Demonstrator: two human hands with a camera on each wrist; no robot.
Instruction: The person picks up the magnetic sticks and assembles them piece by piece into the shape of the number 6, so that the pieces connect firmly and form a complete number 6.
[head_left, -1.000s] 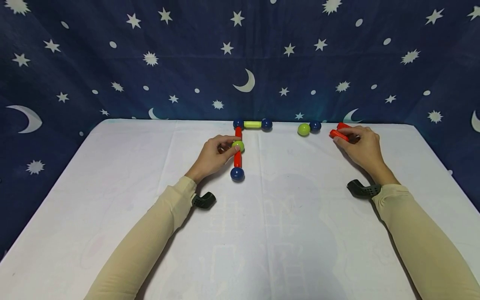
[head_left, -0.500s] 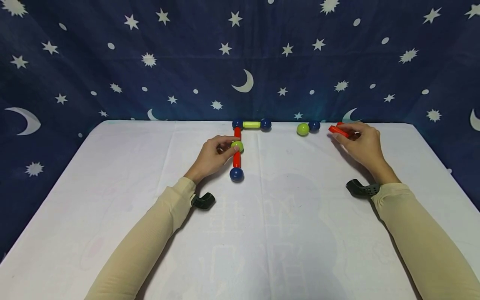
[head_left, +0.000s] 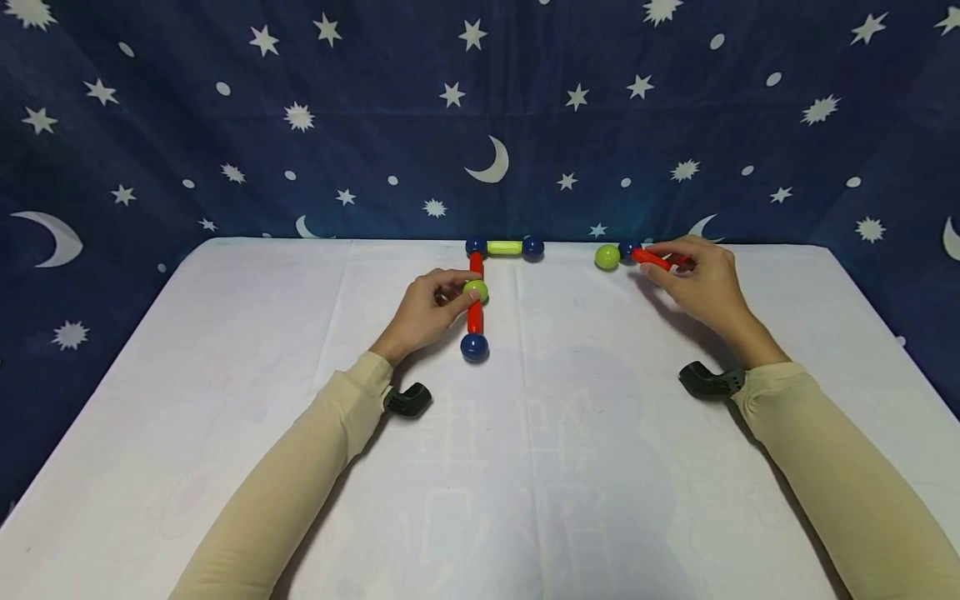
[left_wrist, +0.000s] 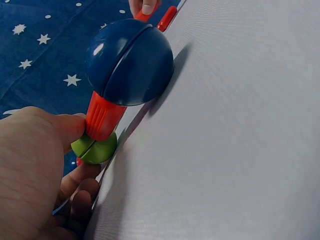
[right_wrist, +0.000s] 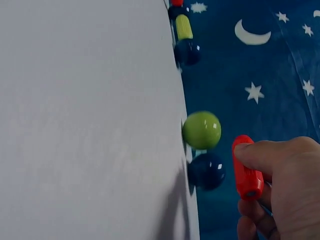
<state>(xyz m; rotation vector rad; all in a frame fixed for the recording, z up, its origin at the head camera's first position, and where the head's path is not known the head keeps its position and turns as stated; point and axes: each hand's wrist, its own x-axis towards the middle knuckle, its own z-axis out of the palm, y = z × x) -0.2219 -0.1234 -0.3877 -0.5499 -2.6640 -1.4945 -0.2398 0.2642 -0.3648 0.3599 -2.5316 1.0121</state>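
My left hand (head_left: pixel 431 308) pinches a green ball (head_left: pixel 477 290) between thumb and fingers. A red rod (head_left: pixel 476 317) runs from that ball to a near blue ball (head_left: pixel 475 347). Another red rod reaches from it to a far blue ball (head_left: pixel 476 247), where a yellow-green rod (head_left: pixel 505 247) leads right to a further blue ball (head_left: pixel 532 247). My right hand (head_left: pixel 708 279) pinches a loose red rod (right_wrist: pixel 246 172), raised above the table, beside a loose blue ball (right_wrist: pixel 206 171) and a loose green ball (right_wrist: pixel 201 130).
Another red rod (left_wrist: pixel 167 19) lies on the table near the right hand, mostly hidden behind its fingers in the head view. The white-covered table (head_left: pixel 487 483) ends at a dark blue starry curtain (head_left: pixel 390 108) along its back edge.
My right hand has lifted one red rod from beside the other and carried it left toward the loose blue ball. The left hand stays on the green ball.
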